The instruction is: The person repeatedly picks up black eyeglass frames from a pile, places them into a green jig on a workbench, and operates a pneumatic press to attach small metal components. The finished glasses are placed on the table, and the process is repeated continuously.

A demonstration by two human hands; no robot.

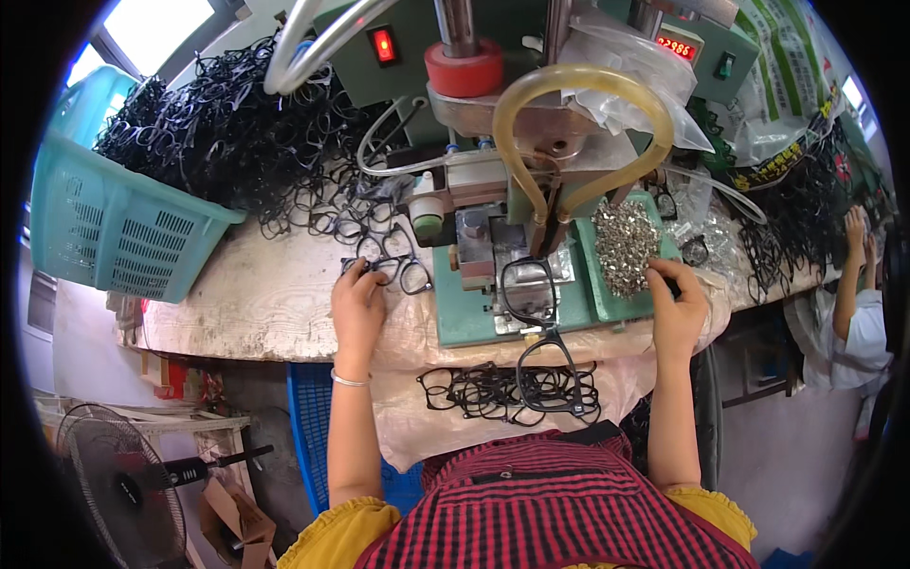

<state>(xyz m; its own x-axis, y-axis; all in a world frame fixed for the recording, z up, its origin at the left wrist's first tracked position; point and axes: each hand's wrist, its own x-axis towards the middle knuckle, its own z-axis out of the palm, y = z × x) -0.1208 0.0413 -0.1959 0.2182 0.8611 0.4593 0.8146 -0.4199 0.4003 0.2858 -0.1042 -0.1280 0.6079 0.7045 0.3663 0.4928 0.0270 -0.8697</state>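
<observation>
Left of the press, my left hand (358, 303) has its thumb and fingers closed on a black eyeglass frame (414, 277) at the near edge of a loose group of frames. My right hand (679, 308) is at the right rim of a green tray (601, 277) of small silvery metal parts (624, 248). Its thumb and forefinger curl together in a pinch; anything between them is too small to make out. Between my hands, another black eyeglass frame (550, 372) hangs upright at the front of the press (474, 248), one lens ring against the metal fixture, untouched by either hand.
Several black frames (474, 391) lie on the cloth over my lap. A turquoise basket (133, 228) and a big frame pile (227, 142) stand left. A yellowish hose (583, 81) loops before the press. A fan (123, 488) stands lower left; another person's arm (848, 284) shows far right.
</observation>
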